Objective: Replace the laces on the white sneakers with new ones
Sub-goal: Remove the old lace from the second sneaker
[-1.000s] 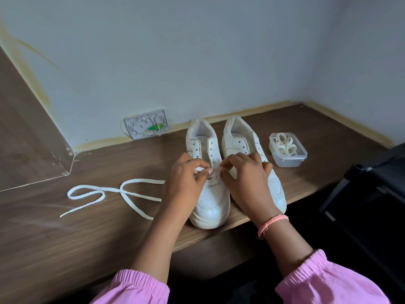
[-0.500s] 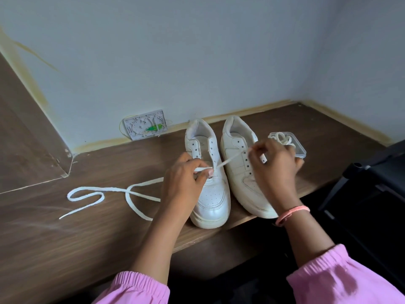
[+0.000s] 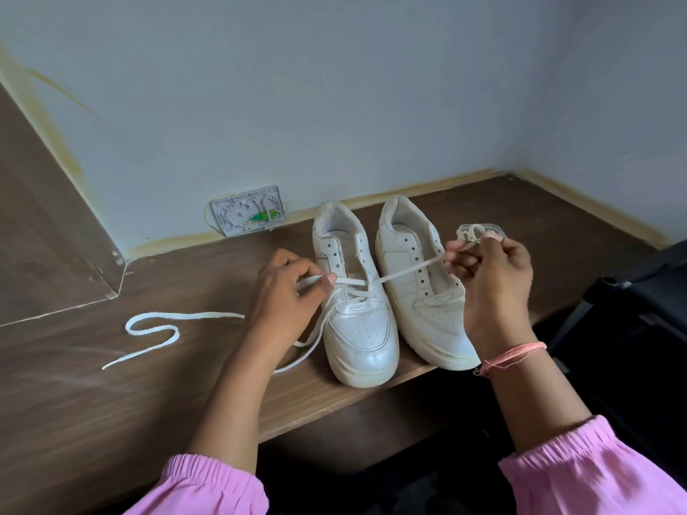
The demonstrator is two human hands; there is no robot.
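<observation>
**Lace drawn taut across the left sneaker**

Head view: two white leather low-top sneakers stand side by side, toes toward the person, on a brown wood-grain desk (image 3: 111,421) set against a pale blue wall. The left white sneaker (image 3: 357,310) carries a flat white lace (image 3: 409,270) threaded through its lowest eyelets; the right white sneaker (image 3: 420,291) shows bare eyelets. The left hand (image 3: 286,302) pinches the lace between thumb and fingers just beside the left sneaker's eyelet row, and the lace's loose tail runs down past the toe onto the desk. The right hand (image 3: 490,284) grasps the other end of the lace with curled fingers, holding it stretched in a straight line above the right sneaker. A second flat white lace (image 3: 156,330) lies in an S-curve on the desk, well to the left of the shoes. A clear plastic container (image 3: 479,232) shows behind the right hand, mostly hidden. A white wall plate with a green part (image 3: 247,211) sits at the wall's foot. Pink sleeves cover both forearms; a pink thread band (image 3: 513,356) circles the right wrist.
</observation>
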